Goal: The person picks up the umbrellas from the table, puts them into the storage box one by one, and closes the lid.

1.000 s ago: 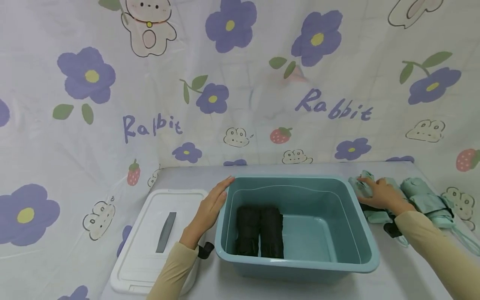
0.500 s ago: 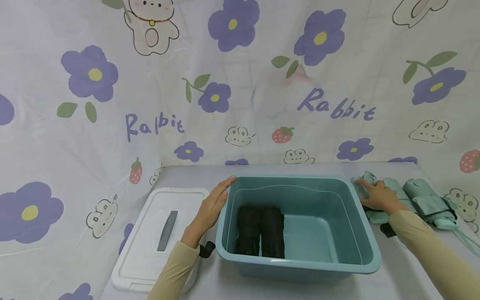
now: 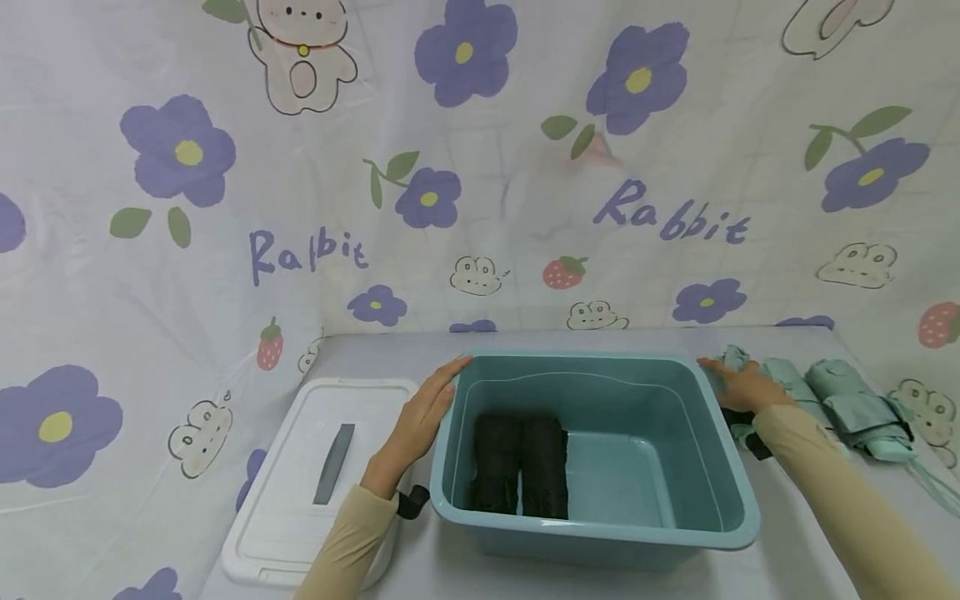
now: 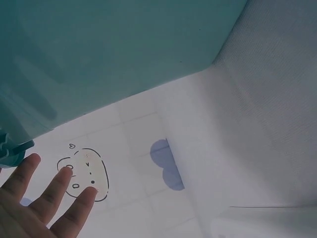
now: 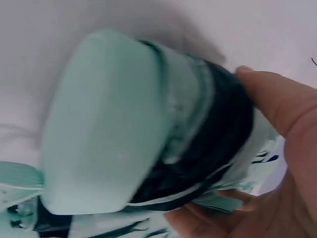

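My right hand (image 3: 738,389) grips a rolled mint-green cloth bundle (image 5: 104,124) with a dark band around it, close outside the right rim of the blue-green bin (image 3: 600,528). In the right wrist view the thumb lies on one side of the roll and the fingers on the other. Most of that roll is hidden behind the hand in the head view. Against the bin's left rim rests my left hand (image 3: 422,410), fingers extended. Inside the bin, two black rolled bundles (image 3: 545,467) lie side by side at the left.
More mint-green rolls (image 3: 858,408) lie on the table to the right, one trailing a pale cord (image 3: 933,487). A white lid (image 3: 288,475) with a grey handle (image 3: 333,464) lies left of the bin. Behind everything hangs a flower-print sheet (image 3: 510,192).
My right hand has shifted left, nearer the bin's right rim, uncovering more of the rolls behind it. The left hand stays on the rim.
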A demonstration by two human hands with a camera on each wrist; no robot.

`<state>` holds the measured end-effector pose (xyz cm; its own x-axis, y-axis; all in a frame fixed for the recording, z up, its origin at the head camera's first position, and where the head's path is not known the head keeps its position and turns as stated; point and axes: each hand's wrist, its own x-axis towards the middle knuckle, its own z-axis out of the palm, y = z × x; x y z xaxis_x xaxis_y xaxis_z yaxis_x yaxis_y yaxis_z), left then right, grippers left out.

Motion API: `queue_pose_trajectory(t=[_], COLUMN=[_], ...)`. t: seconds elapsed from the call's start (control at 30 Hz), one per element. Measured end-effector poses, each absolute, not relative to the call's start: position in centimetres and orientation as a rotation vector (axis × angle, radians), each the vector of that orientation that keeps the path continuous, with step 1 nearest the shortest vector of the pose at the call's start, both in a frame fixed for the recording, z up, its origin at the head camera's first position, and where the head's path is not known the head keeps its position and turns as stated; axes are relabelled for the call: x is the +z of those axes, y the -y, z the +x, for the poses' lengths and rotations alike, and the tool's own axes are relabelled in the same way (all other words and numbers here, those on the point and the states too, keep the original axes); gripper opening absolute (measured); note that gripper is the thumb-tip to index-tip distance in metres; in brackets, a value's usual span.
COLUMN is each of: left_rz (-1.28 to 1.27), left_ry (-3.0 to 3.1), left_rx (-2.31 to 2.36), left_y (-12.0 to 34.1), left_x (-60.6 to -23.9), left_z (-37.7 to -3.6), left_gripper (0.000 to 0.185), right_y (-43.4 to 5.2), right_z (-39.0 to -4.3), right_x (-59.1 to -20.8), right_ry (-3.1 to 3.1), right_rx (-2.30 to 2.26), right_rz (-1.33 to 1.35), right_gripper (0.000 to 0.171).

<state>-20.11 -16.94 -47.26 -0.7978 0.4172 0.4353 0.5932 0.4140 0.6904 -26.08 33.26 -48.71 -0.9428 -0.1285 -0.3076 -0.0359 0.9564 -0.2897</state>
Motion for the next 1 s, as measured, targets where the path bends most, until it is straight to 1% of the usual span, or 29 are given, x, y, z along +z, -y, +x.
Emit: queue_pose_trajectory(t=[0.17, 0.37, 0.67, 1.0], left_rz=[-0.895, -0.878, -0.883, -0.862], left_ry=[2.487, 2.507, 2.497, 2.506], left_rx=[-1.344, -1.343, -1.362, -1.357], left_y=[16.6, 16.6, 16.8, 16.9], left_x=[-47.2, -47.3, -47.3, -47.3], left_z=[-20.1, -20.1, -19.9, -19.8], left_gripper=[0.045, 0.045, 0.046, 0.046], right_y=[-33.1, -32.8, -33.5, -33.5], right_z=[-26.1, -25.5, -25.2, -24.7], right_x=[-48.3, -47.8, -48.3, -46.6], right_ry=[-2.767, -2.87, -2.848, -2.827], right_rx=[-0.437, -0.438, -0.481, -0.582], right_rz=[-0.056, -0.073, -0.103, -0.182], right_gripper=[0.08, 0.072, 0.071, 0.068])
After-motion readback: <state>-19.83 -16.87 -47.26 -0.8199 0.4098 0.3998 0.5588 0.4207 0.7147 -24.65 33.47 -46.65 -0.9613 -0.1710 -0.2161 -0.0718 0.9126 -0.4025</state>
